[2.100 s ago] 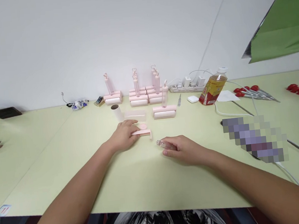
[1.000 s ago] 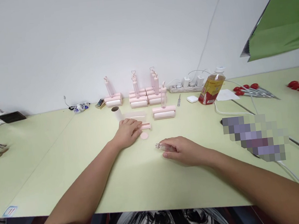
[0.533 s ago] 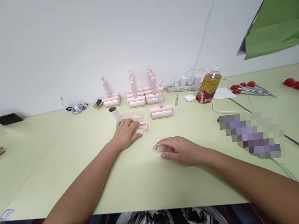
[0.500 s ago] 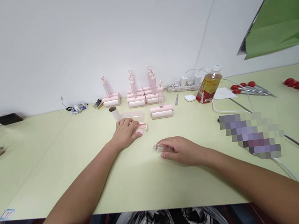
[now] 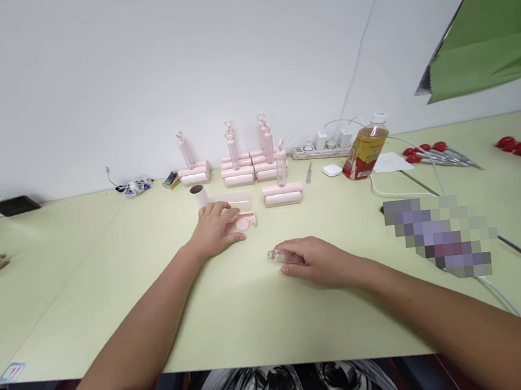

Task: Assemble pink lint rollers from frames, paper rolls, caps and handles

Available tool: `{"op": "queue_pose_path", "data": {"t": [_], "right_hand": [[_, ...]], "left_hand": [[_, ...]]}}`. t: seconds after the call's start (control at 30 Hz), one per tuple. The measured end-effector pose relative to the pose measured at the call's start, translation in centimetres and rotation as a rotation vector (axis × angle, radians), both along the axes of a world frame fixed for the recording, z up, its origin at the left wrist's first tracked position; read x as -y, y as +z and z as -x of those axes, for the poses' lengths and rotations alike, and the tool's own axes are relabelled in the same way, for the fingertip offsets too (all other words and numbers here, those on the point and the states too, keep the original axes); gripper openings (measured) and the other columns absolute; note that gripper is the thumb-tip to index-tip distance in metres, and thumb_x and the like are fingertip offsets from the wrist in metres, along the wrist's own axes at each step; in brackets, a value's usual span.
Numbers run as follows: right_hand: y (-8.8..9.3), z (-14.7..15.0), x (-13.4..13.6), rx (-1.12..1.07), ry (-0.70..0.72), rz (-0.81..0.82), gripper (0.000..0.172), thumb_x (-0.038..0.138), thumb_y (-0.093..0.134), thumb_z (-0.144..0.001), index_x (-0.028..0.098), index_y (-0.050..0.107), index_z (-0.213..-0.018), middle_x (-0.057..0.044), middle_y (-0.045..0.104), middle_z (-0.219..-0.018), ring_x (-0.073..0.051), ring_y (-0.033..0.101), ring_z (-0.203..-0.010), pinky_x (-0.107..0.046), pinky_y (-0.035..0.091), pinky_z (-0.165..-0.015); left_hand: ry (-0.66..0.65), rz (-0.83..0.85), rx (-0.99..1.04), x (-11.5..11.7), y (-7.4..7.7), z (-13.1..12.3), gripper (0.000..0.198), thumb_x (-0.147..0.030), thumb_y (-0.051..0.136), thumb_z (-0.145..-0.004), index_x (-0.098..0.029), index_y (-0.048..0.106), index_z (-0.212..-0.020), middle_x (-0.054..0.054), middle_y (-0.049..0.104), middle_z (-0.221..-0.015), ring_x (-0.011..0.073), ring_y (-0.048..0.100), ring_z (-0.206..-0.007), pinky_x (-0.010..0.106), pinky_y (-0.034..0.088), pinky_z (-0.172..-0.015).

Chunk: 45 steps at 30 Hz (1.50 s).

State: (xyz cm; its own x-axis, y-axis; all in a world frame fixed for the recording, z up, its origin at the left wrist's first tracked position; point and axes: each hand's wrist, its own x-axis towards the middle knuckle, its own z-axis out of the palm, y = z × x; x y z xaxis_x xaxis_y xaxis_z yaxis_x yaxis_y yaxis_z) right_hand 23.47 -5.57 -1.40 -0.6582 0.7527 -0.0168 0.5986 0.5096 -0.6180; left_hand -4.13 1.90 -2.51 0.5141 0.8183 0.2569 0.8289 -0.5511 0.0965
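Observation:
My left hand (image 5: 215, 227) rests on the table with its fingers apart, partly over a pink roller holder (image 5: 248, 216) and beside a pale pink round piece (image 5: 242, 224). Just behind it lie a clear plastic cover (image 5: 237, 201) and a white roll (image 5: 200, 195) with a brown core, standing on end. Lower and to the right, my right hand (image 5: 314, 261) is closed around a clear plastic handle (image 5: 279, 256), whose narrow end points left. A pink lint roller (image 5: 283, 194) with its handle upright stands behind the hands.
Several more pink lint rollers (image 5: 238, 175) stand by the wall. A power strip (image 5: 321, 151), a screwdriver bit (image 5: 308, 172), a white box (image 5: 331, 170) and a drink bottle (image 5: 365, 148) are at the back right. Red-ended tools (image 5: 440, 154) and cables lie farther right.
My left hand has drawn slightly left and its thumb has come away from the round pink piece, which now shows more fully. My right hand stays in place with the clear handle.

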Motion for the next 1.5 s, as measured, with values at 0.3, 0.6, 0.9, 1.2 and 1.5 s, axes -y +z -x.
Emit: {"op": "queue_pose_path", "data": {"t": [0.3,0.6,0.9,1.2,1.5], "right_hand": [[0.2,-0.1,0.1,0.006,0.011,0.008,0.015,0.032,0.055,-0.089,0.019,0.06,-0.094,-0.001,0.062,-0.082,-0.015,0.052,-0.07,-0.026,0.035,-0.063],[-0.3,-0.1,0.0,-0.011,0.015,-0.01,0.014,0.032,0.056,-0.088,0.019,0.059,-0.093,-0.001,0.061,-0.081,-0.015,0.052,-0.07,-0.026,0.035,-0.064],[-0.2,-0.2,-0.1,-0.026,0.018,0.001,0.011,0.031,0.055,-0.088,0.02,0.057,-0.088,0.0,0.059,-0.079,-0.014,0.051,-0.068,-0.025,0.034,-0.062],[0.0,-0.1,0.0,-0.032,0.006,0.006,0.014,0.031,0.056,-0.088,0.019,0.061,-0.094,-0.001,0.063,-0.082,-0.015,0.053,-0.07,-0.026,0.036,-0.064],[-0.7,-0.2,0.1,-0.078,-0.133,0.113,0.027,0.032,0.056,-0.087,0.02,0.063,-0.109,-0.001,0.063,-0.079,-0.015,0.056,-0.069,-0.027,0.039,-0.063]], "left_hand": [[0.03,0.107,-0.01,0.3,0.8,1.8,0.044,-0.046,0.056,-0.086,-0.028,0.055,-0.127,0.008,0.054,-0.128,0.0297,0.045,-0.111,0.045,0.036,-0.094],[0.046,0.051,0.013,-0.2,0.3,1.5,0.036,-0.044,0.053,-0.09,-0.028,0.06,-0.121,0.006,0.06,-0.125,0.0282,0.047,-0.106,0.043,0.036,-0.089],[0.059,0.008,0.004,0.0,0.5,1.6,0.035,-0.045,0.048,-0.093,-0.03,0.061,-0.121,0.005,0.06,-0.128,0.0286,0.047,-0.111,0.045,0.036,-0.091],[0.054,-0.051,-0.052,-0.2,-0.6,0.0,0.062,-0.053,0.036,-0.095,-0.019,0.033,-0.147,0.011,0.037,-0.152,0.0303,0.029,-0.14,0.049,0.027,-0.108],[-0.115,-0.043,0.102,2.1,0.8,-1.7,0.045,-0.038,0.029,-0.1,-0.018,0.048,-0.135,0.013,0.052,-0.138,0.0273,0.043,-0.128,0.046,0.033,-0.104]]}}
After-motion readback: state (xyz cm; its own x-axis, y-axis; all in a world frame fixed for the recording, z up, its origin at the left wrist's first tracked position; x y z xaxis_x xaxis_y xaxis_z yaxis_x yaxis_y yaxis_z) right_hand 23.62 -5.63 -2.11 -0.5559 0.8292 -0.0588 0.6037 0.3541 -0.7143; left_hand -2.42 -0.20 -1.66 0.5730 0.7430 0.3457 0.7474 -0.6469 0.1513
